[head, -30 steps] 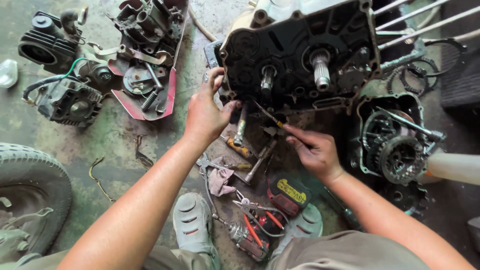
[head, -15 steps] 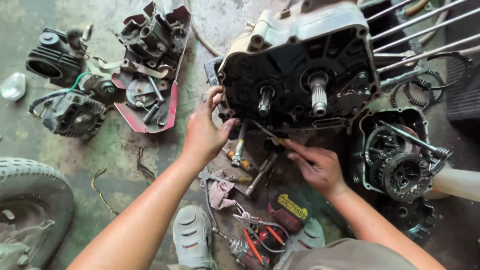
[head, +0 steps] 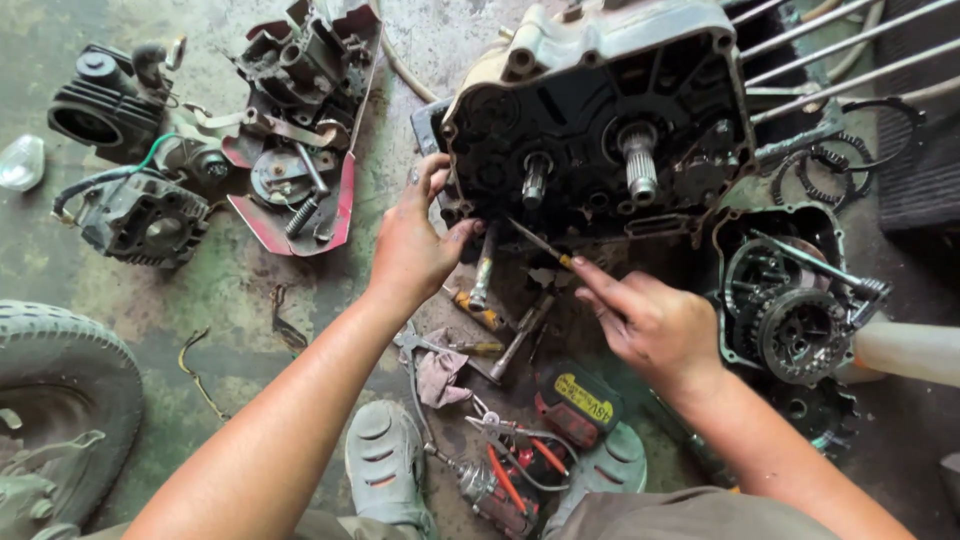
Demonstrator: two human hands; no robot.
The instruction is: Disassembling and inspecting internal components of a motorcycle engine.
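Observation:
A black, greasy engine case [head: 600, 120] stands on the floor with two metal shafts sticking out of its open face. My left hand [head: 412, 245] grips the case's lower left edge, fingers hooked on the rim. My right hand [head: 650, 320] holds a thin screwdriver [head: 538, 242], whose tip points up-left at the case's bottom edge. Below the case lie a hammer [head: 515, 335] and another yellow-handled tool [head: 470, 305].
A clutch cover with gears [head: 790, 310] lies right of my right hand. A red tray of parts [head: 300, 170] and a cylinder head [head: 130, 215] sit at the left, a tyre [head: 55, 400] at lower left. Pliers [head: 510, 470], a rag [head: 440, 370] and my grey shoes [head: 385, 465] are near.
The view has tilted so the engine case sits lower and closer. Both hands stay at the case's bottom edge; the screwdriver tip has shifted slightly toward it.

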